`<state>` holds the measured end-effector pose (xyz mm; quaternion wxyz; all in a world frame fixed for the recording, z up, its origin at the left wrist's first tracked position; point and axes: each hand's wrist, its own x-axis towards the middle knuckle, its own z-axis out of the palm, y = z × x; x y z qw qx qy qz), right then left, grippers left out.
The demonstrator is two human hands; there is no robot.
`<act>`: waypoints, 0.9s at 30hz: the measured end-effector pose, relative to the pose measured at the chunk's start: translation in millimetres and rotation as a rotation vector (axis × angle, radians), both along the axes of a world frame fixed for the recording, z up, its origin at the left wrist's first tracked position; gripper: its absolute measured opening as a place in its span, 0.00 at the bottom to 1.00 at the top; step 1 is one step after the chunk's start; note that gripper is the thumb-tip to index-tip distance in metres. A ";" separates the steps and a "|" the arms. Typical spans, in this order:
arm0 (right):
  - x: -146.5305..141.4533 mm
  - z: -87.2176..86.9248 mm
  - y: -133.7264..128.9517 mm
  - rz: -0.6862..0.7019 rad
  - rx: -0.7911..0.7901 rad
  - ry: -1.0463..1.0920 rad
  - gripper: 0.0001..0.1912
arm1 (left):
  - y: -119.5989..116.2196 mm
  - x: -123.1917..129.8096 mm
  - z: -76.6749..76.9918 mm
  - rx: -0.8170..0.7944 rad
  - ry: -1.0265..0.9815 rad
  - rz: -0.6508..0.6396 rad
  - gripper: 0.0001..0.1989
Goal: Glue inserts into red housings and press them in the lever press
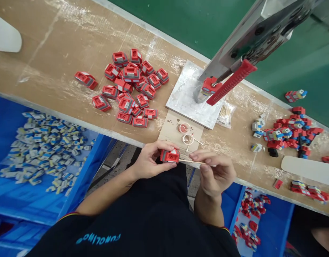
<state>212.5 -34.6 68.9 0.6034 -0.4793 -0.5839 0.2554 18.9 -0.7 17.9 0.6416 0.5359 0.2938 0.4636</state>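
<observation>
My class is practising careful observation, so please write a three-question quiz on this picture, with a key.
1. Which hand holds the thin stick?
2. True or false: the pile of parts left of the press lies inside a blue bin.
3. What does the left hand hold?
A) a white cup
B) a red-and-grey toy part
C) the press lever

Key:
1. The right hand.
2. False; the pile lies on the table.
3. B
</observation>
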 end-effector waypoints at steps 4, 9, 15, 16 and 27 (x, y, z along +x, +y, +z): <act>-13.7 -3.3 1.7 0.082 -0.081 0.110 0.05 | -0.3 1.0 2.4 0.065 -0.018 0.023 0.17; -14.4 -6.8 2.6 0.092 -0.124 0.058 0.07 | -1.7 -0.6 2.7 0.053 0.031 0.032 0.17; -15.3 -8.0 1.4 0.114 -0.116 0.084 0.03 | -2.1 0.9 2.9 0.085 -0.006 0.065 0.18; -15.5 -8.3 1.3 0.116 -0.117 0.087 0.03 | -1.7 1.1 3.0 0.096 -0.011 0.069 0.18; -14.5 -12.8 0.0 0.069 -0.096 0.179 0.04 | 1.4 2.1 2.4 0.149 -0.048 0.072 0.19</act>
